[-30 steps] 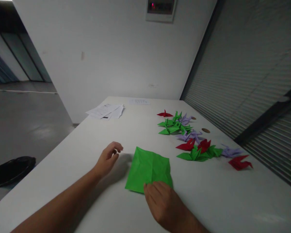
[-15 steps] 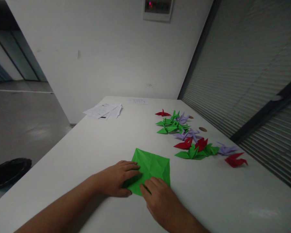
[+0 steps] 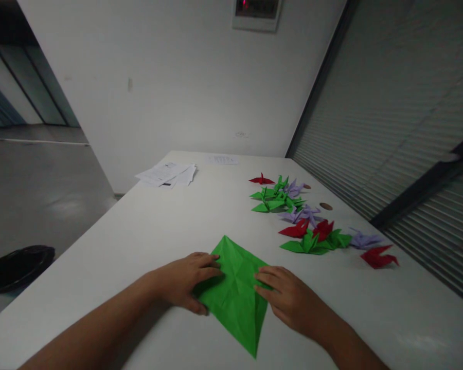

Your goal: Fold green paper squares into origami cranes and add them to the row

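Two hands press flat on a green paper (image 3: 235, 293) lying on the white desk (image 3: 146, 231). This creased sheet sits like a diamond, one corner pointing away and one toward the person. Left hand (image 3: 185, 281) lies open with its fingers spread over the sheet's left corner; right hand (image 3: 289, 298) lies open with its fingertips on the right corner. Neither hand grips anything. Well beyond the sheet, to the right, folded cranes (image 3: 293, 205) in green, red and lilac lie scattered in loose clusters. White papers (image 3: 167, 176) rest at the desk's far left edge. A black bin (image 3: 17, 264) stands on the floor, left.
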The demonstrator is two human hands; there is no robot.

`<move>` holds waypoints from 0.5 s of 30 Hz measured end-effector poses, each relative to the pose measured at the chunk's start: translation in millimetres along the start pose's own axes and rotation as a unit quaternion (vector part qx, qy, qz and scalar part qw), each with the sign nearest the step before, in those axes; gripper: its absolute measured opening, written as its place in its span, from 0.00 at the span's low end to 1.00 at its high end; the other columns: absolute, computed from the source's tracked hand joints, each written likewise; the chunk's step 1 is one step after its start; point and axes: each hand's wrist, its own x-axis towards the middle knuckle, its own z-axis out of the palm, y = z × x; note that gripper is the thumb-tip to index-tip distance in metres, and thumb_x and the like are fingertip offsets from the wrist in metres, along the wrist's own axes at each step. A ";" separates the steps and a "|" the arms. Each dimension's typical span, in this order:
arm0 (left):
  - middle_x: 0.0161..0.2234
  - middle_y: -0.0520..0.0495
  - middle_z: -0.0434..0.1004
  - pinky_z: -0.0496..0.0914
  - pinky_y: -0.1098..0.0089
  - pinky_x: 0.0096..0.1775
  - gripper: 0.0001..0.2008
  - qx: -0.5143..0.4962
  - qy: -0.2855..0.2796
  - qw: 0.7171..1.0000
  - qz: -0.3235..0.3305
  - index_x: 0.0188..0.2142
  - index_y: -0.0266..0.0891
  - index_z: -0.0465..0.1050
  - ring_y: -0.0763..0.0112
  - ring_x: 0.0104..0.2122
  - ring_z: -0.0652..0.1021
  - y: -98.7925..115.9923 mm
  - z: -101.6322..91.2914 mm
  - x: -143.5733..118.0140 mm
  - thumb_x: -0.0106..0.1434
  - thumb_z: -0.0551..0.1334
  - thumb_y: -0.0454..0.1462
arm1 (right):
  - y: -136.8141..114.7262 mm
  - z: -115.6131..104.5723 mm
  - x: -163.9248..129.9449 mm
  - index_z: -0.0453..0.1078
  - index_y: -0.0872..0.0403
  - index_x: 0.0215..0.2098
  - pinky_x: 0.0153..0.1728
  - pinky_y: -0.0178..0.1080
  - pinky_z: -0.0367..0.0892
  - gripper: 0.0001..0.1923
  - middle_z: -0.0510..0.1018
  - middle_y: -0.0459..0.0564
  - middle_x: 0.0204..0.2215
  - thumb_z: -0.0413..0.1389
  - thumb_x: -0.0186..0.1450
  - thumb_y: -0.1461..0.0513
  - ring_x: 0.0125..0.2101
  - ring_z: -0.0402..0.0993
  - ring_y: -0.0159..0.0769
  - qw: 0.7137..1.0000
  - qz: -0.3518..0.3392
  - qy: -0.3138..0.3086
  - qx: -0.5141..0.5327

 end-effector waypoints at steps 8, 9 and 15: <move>0.63 0.30 0.69 0.61 0.44 0.63 0.48 0.007 0.004 1.000 -0.003 0.66 0.42 0.66 0.34 0.64 0.67 -1.0 2.1 -0.4 0.50 0.74 0.55 | 1.8 -0.3 20.1 0.72 0.55 0.59 0.58 0.51 0.70 0.24 0.80 0.59 0.55 0.55 0.65 0.70 0.56 0.75 0.45 0.999 -0.012 -0.008 0.045; 0.62 0.30 0.69 0.61 0.44 0.63 0.47 0.014 0.003 1.000 -0.004 0.66 0.42 0.66 0.33 0.64 0.67 -0.3 2.7 -0.4 0.50 0.74 0.55 | 2.4 0.6 21.0 0.71 0.55 0.60 0.58 0.50 0.69 0.24 0.80 0.59 0.55 0.55 0.65 0.70 0.56 0.75 0.45 0.998 -0.007 -0.013 0.054; 0.61 0.27 0.68 0.60 0.40 0.64 0.42 0.066 0.001 0.998 -0.016 0.64 0.40 0.69 0.30 0.65 0.64 4.9 8.0 1.0 0.54 0.71 0.56 | 3.1 4.5 17.8 0.72 0.53 0.61 0.62 0.54 0.66 0.23 0.75 0.58 0.61 0.59 0.67 0.65 0.61 0.71 0.50 0.995 0.032 -0.077 0.062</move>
